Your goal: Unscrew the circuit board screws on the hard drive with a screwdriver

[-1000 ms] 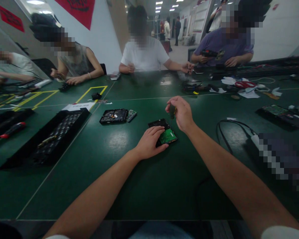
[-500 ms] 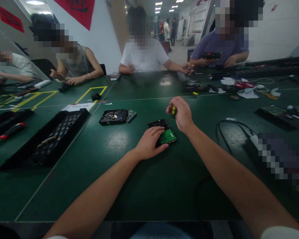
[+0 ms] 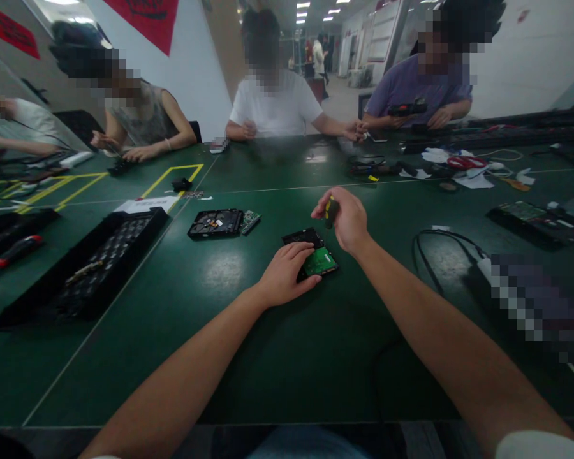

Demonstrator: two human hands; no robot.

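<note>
Since the earlier frame, the fingertips of our right hand point(image 3: 347, 220) had poked out a bit more to the left, and the small black and yellow screwdriver point(image 3: 331, 212) in it had turned and leaned. Our left hand point(image 3: 287, 274) had stayed put.

The two hands were apart. The left one was clamped on the hard drive point(image 3: 323, 260), fingers over its top and thumb by its near side, we think to stop it sliding. The right one was curled around the screwdriver's handle over the drive's far right corner, maybe so the tip could point down. We could not tell if the tip touched.

The drive lay near the middle of the green table point(image 3: 268, 370), well in from the near edge, so both our arms could reach over that edge. To its left sat another hard drive point(image 3: 215, 223) with a little circuit board point(image 3: 251, 221) right beside it. Nearer the table's left edge were a long black tray point(image 3: 117, 277) and a red and black screwdriver point(image 3: 16, 250).

Our right elbow had some room to swing before the black cable point(image 3: 452, 233). Across the table, other people sat along the far edge.
</note>
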